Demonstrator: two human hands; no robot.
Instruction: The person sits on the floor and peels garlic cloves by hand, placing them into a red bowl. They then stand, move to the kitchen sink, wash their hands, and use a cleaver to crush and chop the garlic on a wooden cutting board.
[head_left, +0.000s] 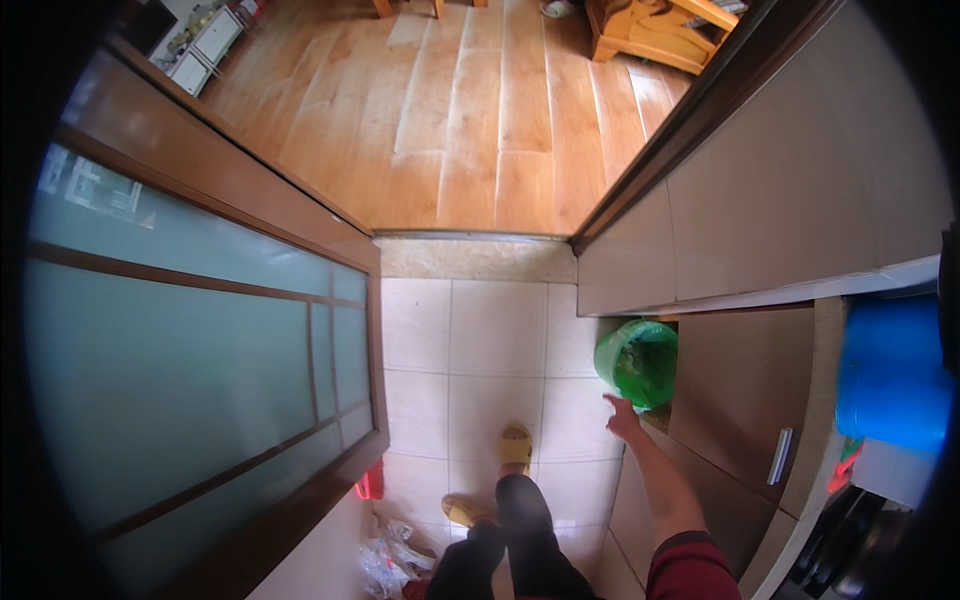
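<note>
My right hand (622, 418) reaches down just below a green plastic bin (611, 352), its fingers apart and nothing seen in them. The bin is lined with a green bag, holds some waste, and stands on the tiled floor (498, 330) against the cabinet. Whether my fingertips touch the bin or its bag cannot be told. My left hand is out of view. Below the hands' height are my feet in yellow slippers (516, 444).
At left is a brown-framed frosted glass door (187, 352). Plastic bags (386, 562) and a red plastic item (370, 481) lie along the left wall. At right are a cabinet door (739, 390) and a blue container (889, 367). A stone threshold (476, 259) leads to a wooden floor (480, 135).
</note>
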